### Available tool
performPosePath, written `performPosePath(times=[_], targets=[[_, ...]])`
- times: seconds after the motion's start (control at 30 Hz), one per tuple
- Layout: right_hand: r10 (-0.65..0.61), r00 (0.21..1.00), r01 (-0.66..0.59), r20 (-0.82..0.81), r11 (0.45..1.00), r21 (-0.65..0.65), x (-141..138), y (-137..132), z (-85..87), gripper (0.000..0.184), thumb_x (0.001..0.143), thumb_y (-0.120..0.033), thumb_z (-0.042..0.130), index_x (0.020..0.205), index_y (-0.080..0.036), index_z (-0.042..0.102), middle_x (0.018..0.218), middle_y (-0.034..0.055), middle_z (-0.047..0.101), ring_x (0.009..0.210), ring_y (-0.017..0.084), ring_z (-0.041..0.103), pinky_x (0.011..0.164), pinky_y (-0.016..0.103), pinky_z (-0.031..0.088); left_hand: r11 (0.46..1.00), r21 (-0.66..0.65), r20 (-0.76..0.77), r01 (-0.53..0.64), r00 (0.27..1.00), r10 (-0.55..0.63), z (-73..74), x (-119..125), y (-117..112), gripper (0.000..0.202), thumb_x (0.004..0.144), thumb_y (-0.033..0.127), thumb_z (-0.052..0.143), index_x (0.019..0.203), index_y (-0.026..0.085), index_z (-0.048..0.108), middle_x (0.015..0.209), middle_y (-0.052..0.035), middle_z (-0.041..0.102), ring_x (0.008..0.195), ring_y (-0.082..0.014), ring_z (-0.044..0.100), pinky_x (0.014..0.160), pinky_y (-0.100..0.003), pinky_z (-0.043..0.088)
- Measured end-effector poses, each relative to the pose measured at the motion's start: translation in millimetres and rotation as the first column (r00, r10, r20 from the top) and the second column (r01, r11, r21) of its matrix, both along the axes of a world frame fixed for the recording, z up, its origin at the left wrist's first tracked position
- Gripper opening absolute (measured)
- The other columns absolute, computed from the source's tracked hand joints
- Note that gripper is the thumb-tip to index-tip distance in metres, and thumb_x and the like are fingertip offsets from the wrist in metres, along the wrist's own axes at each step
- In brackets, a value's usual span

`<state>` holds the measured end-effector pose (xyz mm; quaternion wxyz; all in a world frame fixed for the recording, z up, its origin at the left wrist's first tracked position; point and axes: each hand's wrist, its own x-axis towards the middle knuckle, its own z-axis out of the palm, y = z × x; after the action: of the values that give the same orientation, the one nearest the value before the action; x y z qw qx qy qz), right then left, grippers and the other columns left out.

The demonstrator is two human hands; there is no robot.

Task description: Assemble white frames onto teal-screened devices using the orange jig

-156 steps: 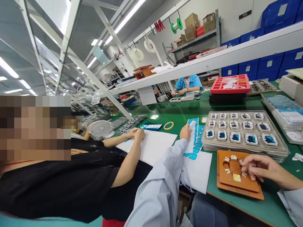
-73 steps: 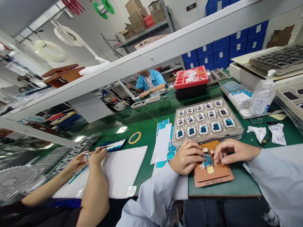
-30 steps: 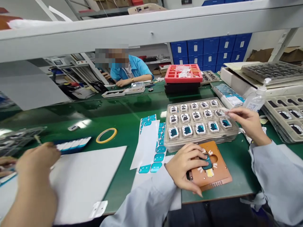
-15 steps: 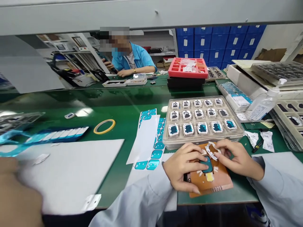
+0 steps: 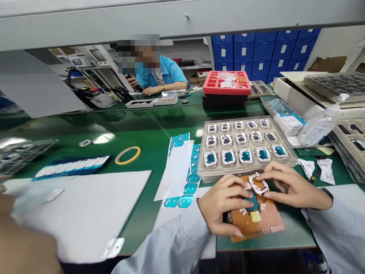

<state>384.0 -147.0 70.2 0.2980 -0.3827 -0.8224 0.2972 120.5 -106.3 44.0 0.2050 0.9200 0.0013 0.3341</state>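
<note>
An orange-brown flat board (image 5: 270, 219) lies at the table's front edge. A dark teal rounded piece (image 5: 252, 201) and a yellow patch (image 5: 256, 216) are on it. My left hand (image 5: 221, 205) spreads over the board's left part, fingertips resting on the teal piece and thumb on the board. My right hand (image 5: 293, 186) pinches a thin white frame (image 5: 260, 184) between thumb and fingers, tilted over the board's far edge. Just behind stands a clear tray (image 5: 212, 176) holding rows of white-framed parts, the nearest row teal.
Left of my hands lie a white sheet (image 5: 172, 175), teal stickers (image 5: 191, 188) and a yellow tape roll (image 5: 116, 159). A pump bottle (image 5: 319, 127) and stacked trays stand right. Another person's blurred arm (image 5: 25, 243) reaches over a white mat (image 5: 94, 209); a person in blue (image 5: 171, 70) sits opposite.
My right hand has shifted slightly right, and more of the white frame's opening shows. My left hand stays on the teal piece. The other person's arm at left has moved; the view shifted slightly.
</note>
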Motion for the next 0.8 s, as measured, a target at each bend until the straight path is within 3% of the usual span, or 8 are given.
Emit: performPosePath(times=[0.1,0.17,0.3,0.47,0.6,0.8], targets=[[0.055,0.998,-0.055,0.002,0.998,0.006,2.7,2.8,-0.6,0.019,0.093,-0.032,0.061,0.109,-0.024,0.068,0.120,0.0098,0.054,0.055,0.006,0.051,0.050,0.023,0.048,1.000,0.001,0.013,0.001,1.000,-0.001,0.8,-0.2,-0.5,0.050,0.089,0.059,0.053,0.116,0.018,0.063,0.107,-0.0120,0.071,0.106,-0.0292,0.056,0.090,-0.045,0.048],[0.076,0.997,-0.076,0.018,0.997,0.020,3.2,4.6,-1.0,0.017,0.094,-0.030,0.060,0.104,-0.024,0.072,0.121,0.0106,0.055,0.074,0.013,0.062,0.059,0.025,0.053,1.000,-0.002,0.012,0.000,1.000,0.000,1.0,-0.5,-0.6,0.051,0.089,0.060,0.053,0.115,0.018,0.063,0.107,-0.0120,0.071,0.107,-0.0292,0.056,0.091,-0.045,0.048],[0.080,0.996,-0.081,0.034,0.996,0.031,3.2,4.5,-0.6,0.018,0.094,-0.029,0.060,0.105,-0.025,0.075,0.124,0.0112,0.057,0.101,0.022,0.063,0.069,0.027,0.057,1.000,-0.027,-0.003,0.003,1.000,-0.003,0.3,-1.5,-0.3,0.053,0.088,0.062,0.053,0.117,0.019,0.062,0.109,-0.0133,0.069,0.110,-0.0297,0.055,0.093,-0.047,0.048],[0.103,0.995,-0.103,0.013,0.994,0.031,1.8,1.8,0.6,0.017,0.092,-0.032,0.064,0.103,-0.025,0.075,0.125,0.0114,0.058,0.096,0.021,0.065,0.070,0.028,0.058,1.000,-0.005,0.003,-0.003,1.000,0.003,0.2,-1.0,-0.9,0.052,0.088,0.060,0.053,0.117,0.018,0.062,0.107,-0.0128,0.070,0.109,-0.0290,0.056,0.093,-0.046,0.047],[0.089,0.996,-0.089,0.003,0.996,0.017,3.2,3.3,1.6,0.026,0.086,-0.035,0.072,0.109,-0.024,0.071,0.120,0.0107,0.062,0.087,0.019,0.066,0.065,0.026,0.057,0.996,0.026,0.074,-0.082,0.994,0.080,-0.3,0.6,-3.9,0.043,0.091,0.054,0.051,0.110,0.017,0.064,0.097,-0.0092,0.073,0.103,-0.0271,0.058,0.090,-0.045,0.045],[0.090,0.996,-0.090,0.007,0.986,0.141,7.4,3.9,1.8,0.015,0.087,-0.032,0.071,0.099,-0.025,0.075,0.120,0.0097,0.065,0.104,0.024,0.066,0.090,0.034,0.054,0.955,-0.008,0.201,-0.297,0.935,0.292,-4.4,2.4,-8.2,0.024,0.083,0.032,0.066,0.102,0.017,0.065,0.085,-0.0066,0.073,0.080,-0.0206,0.059,0.073,-0.036,0.048]])
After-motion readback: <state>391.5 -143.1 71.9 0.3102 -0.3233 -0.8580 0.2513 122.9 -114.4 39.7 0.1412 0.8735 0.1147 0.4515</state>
